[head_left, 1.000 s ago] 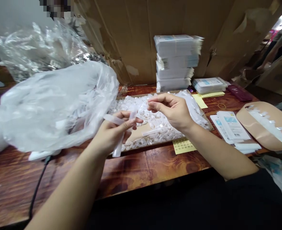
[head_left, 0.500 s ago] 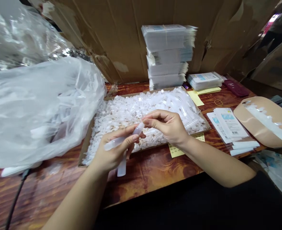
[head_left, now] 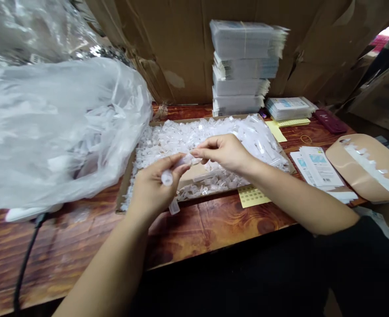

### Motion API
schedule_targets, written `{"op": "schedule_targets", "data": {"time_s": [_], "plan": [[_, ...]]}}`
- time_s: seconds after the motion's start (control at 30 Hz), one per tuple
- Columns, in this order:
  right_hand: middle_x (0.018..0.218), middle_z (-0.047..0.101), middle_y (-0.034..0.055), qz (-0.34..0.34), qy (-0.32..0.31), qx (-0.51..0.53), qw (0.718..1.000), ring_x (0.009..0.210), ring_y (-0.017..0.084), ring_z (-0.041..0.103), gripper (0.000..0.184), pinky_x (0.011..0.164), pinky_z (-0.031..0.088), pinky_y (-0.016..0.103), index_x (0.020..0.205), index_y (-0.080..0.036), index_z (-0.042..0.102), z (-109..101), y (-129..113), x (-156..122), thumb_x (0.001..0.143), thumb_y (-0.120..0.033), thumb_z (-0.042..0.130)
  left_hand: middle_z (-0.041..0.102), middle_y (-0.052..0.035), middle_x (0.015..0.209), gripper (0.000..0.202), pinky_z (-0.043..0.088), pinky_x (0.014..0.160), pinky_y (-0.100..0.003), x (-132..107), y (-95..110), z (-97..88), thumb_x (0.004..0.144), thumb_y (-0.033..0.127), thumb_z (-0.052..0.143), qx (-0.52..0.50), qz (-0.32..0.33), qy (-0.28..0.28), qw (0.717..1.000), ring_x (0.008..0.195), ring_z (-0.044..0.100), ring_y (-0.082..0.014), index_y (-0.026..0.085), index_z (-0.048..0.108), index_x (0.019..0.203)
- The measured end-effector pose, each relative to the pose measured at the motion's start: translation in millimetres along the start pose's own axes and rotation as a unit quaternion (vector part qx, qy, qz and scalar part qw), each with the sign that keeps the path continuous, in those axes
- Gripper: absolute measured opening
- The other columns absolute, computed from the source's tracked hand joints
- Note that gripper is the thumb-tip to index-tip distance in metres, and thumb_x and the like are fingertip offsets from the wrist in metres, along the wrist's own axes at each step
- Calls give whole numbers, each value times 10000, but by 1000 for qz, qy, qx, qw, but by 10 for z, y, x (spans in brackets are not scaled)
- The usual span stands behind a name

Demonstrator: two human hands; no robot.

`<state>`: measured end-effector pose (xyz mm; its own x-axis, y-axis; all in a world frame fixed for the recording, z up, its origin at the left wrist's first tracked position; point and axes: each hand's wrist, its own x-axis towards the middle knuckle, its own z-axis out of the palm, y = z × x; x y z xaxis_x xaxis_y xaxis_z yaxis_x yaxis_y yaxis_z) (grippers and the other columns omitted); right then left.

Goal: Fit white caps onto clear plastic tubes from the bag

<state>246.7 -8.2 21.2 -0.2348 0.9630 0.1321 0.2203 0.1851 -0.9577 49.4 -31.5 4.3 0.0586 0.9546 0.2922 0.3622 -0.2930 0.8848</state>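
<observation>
My left hand (head_left: 153, 187) is closed around two clear plastic tubes (head_left: 168, 177), one pointing toward me, the other sticking out below the palm. My right hand (head_left: 222, 152) pinches a small clear cap at the far end of the upper tube, fingertip to fingertip with the left. Both hands hover over the near edge of a shallow cardboard tray (head_left: 124, 187) filled with several small clear plastic caps and tubes (head_left: 210, 132).
A big translucent plastic bag (head_left: 55, 127) of parts lies at the left on the wooden table (head_left: 214, 224). Stacked white packets (head_left: 243, 66) stand against cardboard at the back. Printed leaflets (head_left: 320, 169), yellow sticker sheets (head_left: 252, 196), a tan backing sheet (head_left: 366, 167) and a black cable (head_left: 25, 259) lie around.
The left hand has turned the tube so its end points toward me. The right hand stayed at its tip, and the view shifted slightly.
</observation>
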Motion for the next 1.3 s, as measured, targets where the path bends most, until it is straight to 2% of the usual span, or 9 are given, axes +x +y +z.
{"op": "schedule_targets", "data": {"time_s": [0.17, 0.27, 0.37, 0.57, 0.77, 0.97, 1.1, 1.23, 1.3], "plan": [[923, 755, 64, -39, -99, -290, 951, 866, 172, 663, 89, 809, 481, 315, 849, -152, 733, -30, 80, 322, 916, -149, 675, 702, -8, 704, 382, 332, 312, -221, 157, 10, -127, 671, 413, 891, -146, -122, -67, 980, 343, 421, -72, 183, 642, 847], [1094, 737, 124, -61, -154, -452, 876, 998, 228, 637, 161, 876, 454, 351, 933, -155, 723, 103, 144, 378, 865, -41, 632, 681, 2, 651, 510, 324, 328, -201, 182, -46, -136, 598, 450, 947, -202, -153, -69, 965, 367, 461, -81, 192, 580, 842], [1134, 703, 157, -54, -153, -494, 854, 1056, 273, 605, 168, 908, 446, 383, 988, -159, 704, 211, 179, 398, 891, -71, 599, 685, -9, 634, 556, 350, 377, -190, 190, -70, -117, 569, 455, 970, -230, -154, -54, 960, 439, 548, -107, 200, 541, 814], [1146, 671, 124, -53, -127, -444, 885, 1087, 262, 590, 113, 942, 454, 384, 1007, -179, 662, 139, 143, 369, 903, -135, 661, 700, -19, 608, 630, 314, 384, -184, 199, 6, -120, 466, 434, 1019, -262, -180, -63, 946, 392, 468, -64, 189, 537, 788], [1105, 701, 61, -205, 18, -226, 952, 888, 175, 603, 107, 828, 493, 341, 1057, -207, 657, -200, 49, 105, 952, -211, 638, 652, 20, 596, 568, 265, 355, -163, 170, 10, -127, 558, 452, 990, -293, -162, -114, 935, 381, 405, -42, 192, 541, 789], [1016, 729, 41, -272, -59, -148, 949, 948, 182, 650, 81, 886, 518, 361, 1007, -214, 710, -189, 78, -66, 946, -214, 656, 477, 96, 459, 537, 234, 326, -157, 105, 51, -101, 612, 407, 971, -278, -169, -174, 929, 322, 328, -41, 219, 492, 764], [997, 726, 38, -242, -67, -117, 961, 960, 178, 651, 71, 909, 506, 345, 956, -210, 715, -125, 67, -142, 946, -252, 659, 464, 92, 426, 526, 257, 324, -157, 70, 84, -80, 611, 385, 972, -275, -165, -186, 929, 318, 357, -56, 225, 486, 734], [704, 588, 6, -90, -108, -99, 985, 707, 147, 574, 475, 712, 472, 304, 690, -194, 598, -87, 3, -213, 1043, -494, 490, 476, 81, 432, 493, 272, 320, -162, 49, 102, -54, 625, 364, 962, -272, -157, -199, 929, 328, 394, -69, 226, 499, 719], [752, 590, 8, -103, -93, -104, 985, 736, 147, 561, 431, 711, 460, 298, 730, -195, 593, -85, -40, -235, 1005, -524, 553, 439, 98, 422, 489, 261, 312, -163, 41, 106, -47, 642, 366, 953, -282, -155, -202, 925, 314, 364, -63, 232, 490, 724]]}}
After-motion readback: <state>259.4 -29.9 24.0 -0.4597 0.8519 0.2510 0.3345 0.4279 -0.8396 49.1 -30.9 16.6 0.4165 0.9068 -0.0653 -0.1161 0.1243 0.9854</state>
